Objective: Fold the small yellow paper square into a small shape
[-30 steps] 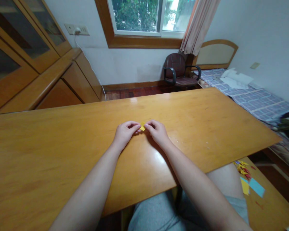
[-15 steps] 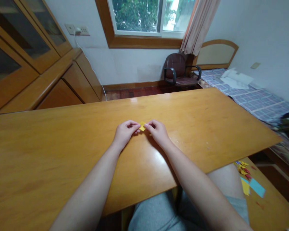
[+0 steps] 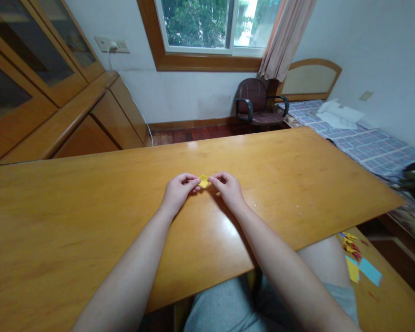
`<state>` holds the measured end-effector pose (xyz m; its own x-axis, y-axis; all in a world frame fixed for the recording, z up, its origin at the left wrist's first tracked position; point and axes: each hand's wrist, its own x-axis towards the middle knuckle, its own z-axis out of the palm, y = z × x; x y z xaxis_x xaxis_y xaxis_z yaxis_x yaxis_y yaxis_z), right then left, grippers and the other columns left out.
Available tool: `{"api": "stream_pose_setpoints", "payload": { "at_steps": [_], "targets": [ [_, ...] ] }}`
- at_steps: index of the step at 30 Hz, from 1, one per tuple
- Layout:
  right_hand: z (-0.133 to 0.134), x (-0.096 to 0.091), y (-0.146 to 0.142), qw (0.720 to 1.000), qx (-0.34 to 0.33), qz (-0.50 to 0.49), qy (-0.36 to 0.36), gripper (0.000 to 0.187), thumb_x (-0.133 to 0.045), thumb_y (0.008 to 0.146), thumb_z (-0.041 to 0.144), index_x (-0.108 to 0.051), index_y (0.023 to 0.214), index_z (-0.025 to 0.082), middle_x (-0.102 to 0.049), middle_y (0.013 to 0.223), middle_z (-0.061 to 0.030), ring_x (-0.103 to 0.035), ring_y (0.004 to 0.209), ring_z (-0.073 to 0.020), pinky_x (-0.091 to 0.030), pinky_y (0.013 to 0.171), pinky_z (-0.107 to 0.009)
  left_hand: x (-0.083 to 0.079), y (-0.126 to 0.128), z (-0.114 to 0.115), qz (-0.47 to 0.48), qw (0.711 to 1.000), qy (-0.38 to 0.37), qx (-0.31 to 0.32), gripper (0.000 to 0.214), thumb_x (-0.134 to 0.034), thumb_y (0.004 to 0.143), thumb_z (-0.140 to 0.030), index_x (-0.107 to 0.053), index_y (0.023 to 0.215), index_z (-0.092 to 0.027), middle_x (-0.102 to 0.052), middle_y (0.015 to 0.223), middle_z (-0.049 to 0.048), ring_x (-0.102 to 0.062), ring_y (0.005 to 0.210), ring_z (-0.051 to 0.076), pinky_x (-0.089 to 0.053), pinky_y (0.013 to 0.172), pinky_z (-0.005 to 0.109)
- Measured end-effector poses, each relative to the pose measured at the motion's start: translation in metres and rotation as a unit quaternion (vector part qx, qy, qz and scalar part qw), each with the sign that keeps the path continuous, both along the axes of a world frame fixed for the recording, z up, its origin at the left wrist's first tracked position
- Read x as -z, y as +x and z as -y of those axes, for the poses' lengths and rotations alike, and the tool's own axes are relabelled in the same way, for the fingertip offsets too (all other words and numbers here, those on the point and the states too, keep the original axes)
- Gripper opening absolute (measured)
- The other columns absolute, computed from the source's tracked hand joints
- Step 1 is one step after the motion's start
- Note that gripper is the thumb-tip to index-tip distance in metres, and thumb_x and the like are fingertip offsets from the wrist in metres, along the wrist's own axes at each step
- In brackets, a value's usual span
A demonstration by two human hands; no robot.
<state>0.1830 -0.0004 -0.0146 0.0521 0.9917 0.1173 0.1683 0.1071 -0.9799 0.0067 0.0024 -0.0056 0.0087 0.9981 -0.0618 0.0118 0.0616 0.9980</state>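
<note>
Between my hands, just above the wooden table (image 3: 100, 207), is a small folded piece of yellow paper (image 3: 204, 181). My left hand (image 3: 180, 189) pinches its left edge between thumb and fingers. At the right edge, my right hand (image 3: 227, 186) is closed in a pinch on the same paper. The finer folds are too small to make out, and the fingertips cover both ends of the paper.
On a lower bench at right lie several small folded paper pieces (image 3: 349, 244), a yellow sheet (image 3: 352, 269) and a light blue sheet (image 3: 370, 271). An office chair (image 3: 254, 101) and a bed (image 3: 363, 138) stand beyond the table; a cabinet (image 3: 76, 120) is at left.
The right fingertips have shifted slightly to the right, and a bit more of the yellow paper shows between the hands. The left hand has barely moved.
</note>
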Motion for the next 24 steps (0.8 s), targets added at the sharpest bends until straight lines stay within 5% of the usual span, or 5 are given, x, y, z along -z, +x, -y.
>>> {"api": "stream_pose_setpoints", "payload": {
  "at_steps": [5,10,24],
  "targets": [
    [0.0010,-0.0028,-0.0002,0.999,-0.033,-0.022,-0.008,0.029,-0.066,0.079,0.043,-0.071,0.091,0.017,-0.072,0.082,-0.0041,-0.062,0.069,-0.0145,-0.049,0.065,-0.025,0.0007,-0.0003,0.0001,0.000,1.000,0.001,0.005,0.040,-0.082,0.063,-0.046,-0.069,0.082,-0.014,-0.071,0.066,0.0049,-0.067,0.060,0.016,-0.052,0.060,0.025],
    [0.0016,-0.0020,0.0011,0.997,-0.068,0.021,0.005,0.028,-0.063,0.083,0.043,-0.071,0.081,0.017,-0.070,0.076,-0.0028,-0.061,0.069,-0.0144,-0.047,0.066,-0.024,0.0019,0.0000,0.0004,-0.009,1.000,0.011,0.021,0.038,-0.082,0.063,-0.045,-0.069,0.081,-0.014,-0.071,0.068,0.0040,-0.067,0.063,0.016,-0.053,0.062,0.026],
    [0.0011,-0.0019,0.0011,0.999,-0.033,0.025,-0.003,0.027,-0.060,0.083,0.042,-0.068,0.078,0.018,-0.065,0.068,-0.0007,-0.057,0.065,-0.0144,-0.045,0.060,-0.023,-0.0010,-0.0015,0.0005,-0.006,1.000,0.023,-0.003,0.038,-0.079,0.067,-0.044,-0.069,0.086,-0.013,-0.071,0.070,0.0050,-0.067,0.065,0.016,-0.053,0.064,0.026]
  ]
}}
